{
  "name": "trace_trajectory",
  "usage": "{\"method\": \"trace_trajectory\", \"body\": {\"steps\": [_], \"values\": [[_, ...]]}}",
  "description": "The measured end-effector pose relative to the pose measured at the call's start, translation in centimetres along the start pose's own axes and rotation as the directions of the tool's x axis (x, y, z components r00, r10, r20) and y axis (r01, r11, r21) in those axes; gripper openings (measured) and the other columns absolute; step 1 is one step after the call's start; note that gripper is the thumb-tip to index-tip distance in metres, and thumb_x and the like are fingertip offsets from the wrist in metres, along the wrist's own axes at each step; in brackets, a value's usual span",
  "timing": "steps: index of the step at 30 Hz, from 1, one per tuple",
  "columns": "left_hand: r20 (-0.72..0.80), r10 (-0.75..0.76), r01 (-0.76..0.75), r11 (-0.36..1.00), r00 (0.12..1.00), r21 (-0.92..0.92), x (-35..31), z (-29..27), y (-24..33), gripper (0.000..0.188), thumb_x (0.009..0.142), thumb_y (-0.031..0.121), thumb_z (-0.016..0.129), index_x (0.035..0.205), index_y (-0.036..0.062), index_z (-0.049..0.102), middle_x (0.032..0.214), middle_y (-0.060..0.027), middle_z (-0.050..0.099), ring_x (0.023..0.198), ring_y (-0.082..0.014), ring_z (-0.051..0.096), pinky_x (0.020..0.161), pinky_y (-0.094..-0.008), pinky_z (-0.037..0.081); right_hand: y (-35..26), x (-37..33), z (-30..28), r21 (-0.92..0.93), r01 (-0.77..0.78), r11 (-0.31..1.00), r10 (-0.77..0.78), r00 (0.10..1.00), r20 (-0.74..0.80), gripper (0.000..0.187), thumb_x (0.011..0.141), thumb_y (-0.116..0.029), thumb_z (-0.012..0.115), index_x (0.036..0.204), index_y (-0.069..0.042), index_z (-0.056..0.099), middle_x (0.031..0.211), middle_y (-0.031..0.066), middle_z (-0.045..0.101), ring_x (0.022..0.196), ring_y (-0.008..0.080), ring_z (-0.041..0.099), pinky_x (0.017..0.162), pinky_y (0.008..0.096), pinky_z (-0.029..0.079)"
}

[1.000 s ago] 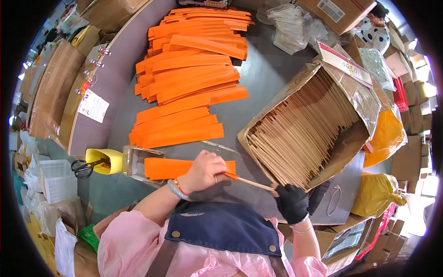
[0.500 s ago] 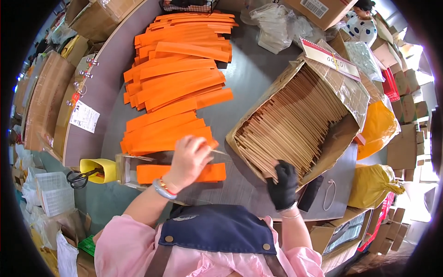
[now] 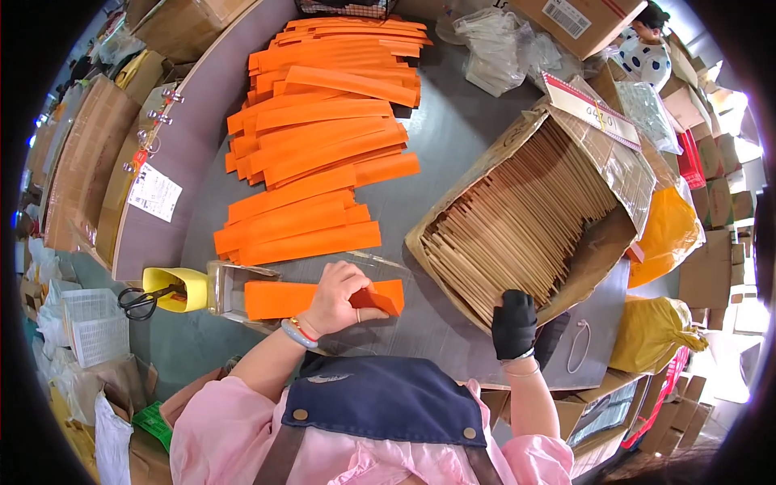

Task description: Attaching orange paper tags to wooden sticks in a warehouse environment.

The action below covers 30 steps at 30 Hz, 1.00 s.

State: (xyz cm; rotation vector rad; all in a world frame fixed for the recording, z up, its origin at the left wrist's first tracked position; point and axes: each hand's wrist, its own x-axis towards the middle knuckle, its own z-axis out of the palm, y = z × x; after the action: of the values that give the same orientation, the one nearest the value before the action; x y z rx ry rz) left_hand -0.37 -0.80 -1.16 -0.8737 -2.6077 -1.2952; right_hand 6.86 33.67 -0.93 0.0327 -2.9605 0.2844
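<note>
My left hand (image 3: 343,297), bare with bracelets at the wrist, pinches the right end of a flat orange strip (image 3: 279,301) on the near side of the table. That end is bent up between thumb and fingers. Beyond it lies a long overlapping heap of similar orange strips (image 3: 327,129). My right hand (image 3: 514,325), in a black glove that leaves fingertips bare, is curled at the near edge of an open cardboard box (image 3: 428,234). Packed rows of thin brown sticks or strips (image 3: 517,210) fill the box. Whatever the right fingers may hold is hidden.
A clear holder (image 3: 218,291) and a yellow cup (image 3: 192,289) with black scissors (image 3: 139,302) stand at the left. Plastic bags (image 3: 489,52) and a carton (image 3: 578,20) sit at the back right. A yellow bag (image 3: 659,333) is at the right edge. Another person (image 3: 645,56) is far right.
My left hand has come down from beside the heap to the near orange strip and bent up its end. My right hand has drawn slightly back and curled. The view has shifted slightly.
</note>
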Motion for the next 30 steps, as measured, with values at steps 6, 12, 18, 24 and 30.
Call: {"method": "trace_trajectory", "body": {"steps": [6, 12, 18, 24, 30], "values": [[0.116, -0.038, 0.048, 0.995, 0.993, -0.085, -0.8, -0.2, -1.3, 0.026, 0.071, 0.026, 0.085, 0.079, 0.0126, 0.065, 0.081, 0.0016, 0.059, 0.080, -0.0198, 0.055, 0.078, -0.0342, 0.037, -2.6, 0.4, -6.1, 0.219, 0.064, 0.974, -0.091, 0.989, 0.116, 0.009, 0.088, -0.005, 0.059, 0.097, -0.006, 0.058, 0.088, 0.0186, 0.057, 0.085, 0.0421, 0.057, 0.071, 0.0487, 0.045], [0.087, 0.000, 0.014, 0.986, 0.996, -0.167, -0.8, 0.2, -1.8, 0.018, 0.077, 0.023, 0.079, 0.081, 0.0122, 0.065, 0.084, 0.0018, 0.063, 0.081, -0.0198, 0.057, 0.079, -0.0348, 0.037, -4.2, -0.1, -7.4, 0.268, 0.079, 0.960, -0.131, 0.975, 0.179, 0.010, 0.087, -0.017, 0.065, 0.096, -0.012, 0.066, 0.076, 0.0138, 0.059, 0.069, 0.0369, 0.060, 0.062, 0.0473, 0.048], [0.170, 0.144, -0.140, 0.989, 0.975, -0.036, 1.0, 0.3, 2.3, 0.016, 0.077, 0.023, 0.076, 0.085, 0.0127, 0.066, 0.085, 0.0008, 0.065, 0.082, -0.0208, 0.060, 0.077, -0.0359, 0.040, -6.7, 0.2, -6.3, 0.174, 0.216, 0.961, -0.254, 0.938, 0.237, 0.013, 0.082, -0.018, 0.070, 0.094, -0.014, 0.066, 0.074, 0.0108, 0.061, 0.066, 0.0334, 0.062, 0.060, 0.0462, 0.048], [0.254, 0.198, -0.243, 0.956, 0.947, 0.162, 2.5, -1.5, 3.5, 0.016, 0.077, 0.022, 0.074, 0.088, 0.0137, 0.066, 0.084, 0.0000, 0.065, 0.077, -0.0191, 0.062, 0.067, -0.0345, 0.043, -4.5, 0.8, -4.3, 0.476, -0.089, 0.875, 0.022, 0.989, 0.144, 0.049, 0.096, -0.020, 0.058, 0.139, 0.000, 0.049, 0.126, 0.0234, 0.060, 0.114, 0.0395, 0.060, 0.094, 0.0448, 0.049], [0.102, 0.346, -0.360, 0.898, 0.933, 0.254, 4.4, -1.8, 4.2, 0.015, 0.082, 0.017, 0.064, 0.094, 0.0096, 0.067, 0.089, -0.0039, 0.062, 0.084, -0.0236, 0.059, 0.073, -0.0375, 0.046, -8.7, 1.2, -4.3, 0.739, 0.008, 0.674, -0.147, 0.981, 0.124, 0.049, 0.094, -0.021, 0.067, 0.138, -0.004, 0.052, 0.126, 0.0191, 0.061, 0.121, 0.0343, 0.057, 0.105, 0.0418, 0.042]]}}
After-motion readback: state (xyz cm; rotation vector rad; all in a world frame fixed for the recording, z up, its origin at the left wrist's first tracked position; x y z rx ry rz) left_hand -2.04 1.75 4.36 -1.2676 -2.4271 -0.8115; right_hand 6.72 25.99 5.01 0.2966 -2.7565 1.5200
